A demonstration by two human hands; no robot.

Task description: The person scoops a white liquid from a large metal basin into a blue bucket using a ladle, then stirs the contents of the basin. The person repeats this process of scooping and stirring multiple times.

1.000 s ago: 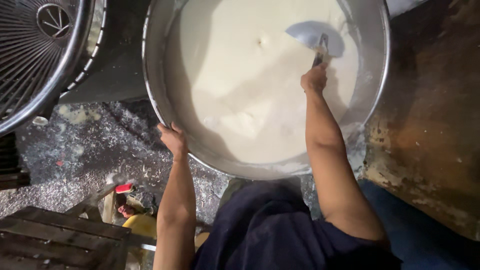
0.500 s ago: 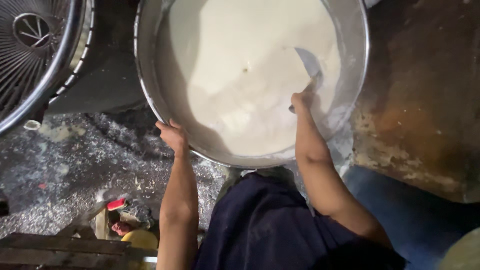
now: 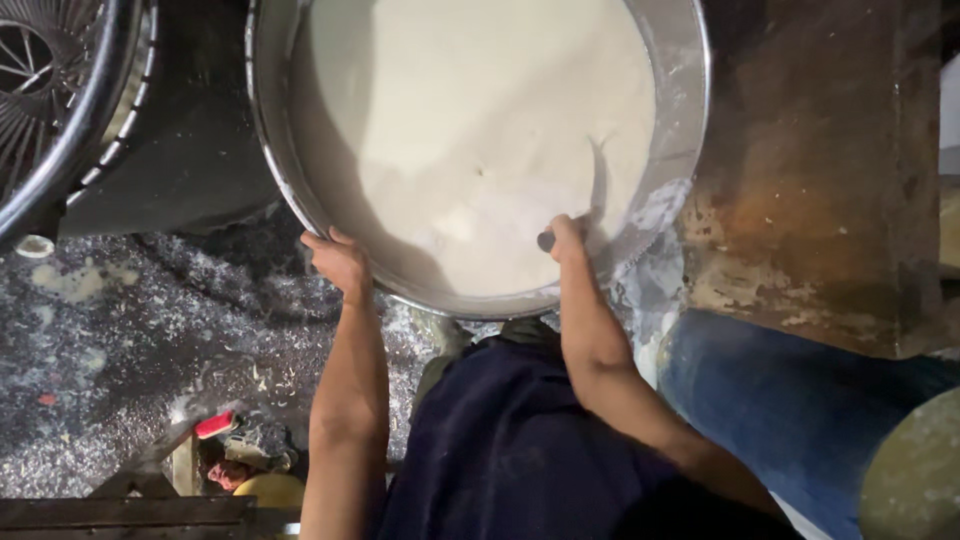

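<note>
My left hand (image 3: 343,262) clamps the near rim of the big steel pan (image 3: 680,120) on the floor to steady it, while my right hand (image 3: 566,238) grips a dark-handled blade (image 3: 598,185) sunk in the pale batter (image 3: 470,130), beside a fan (image 3: 50,100).

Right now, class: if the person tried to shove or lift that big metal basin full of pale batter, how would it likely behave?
The metal basin is probably very heavy, since pale batter fills it nearly to the rim. Pushed, it would likely slide stiffly rather than tip, being wide and low. The rim under the left hand may be slippery, as smears coat the wall near the right hand.
</note>
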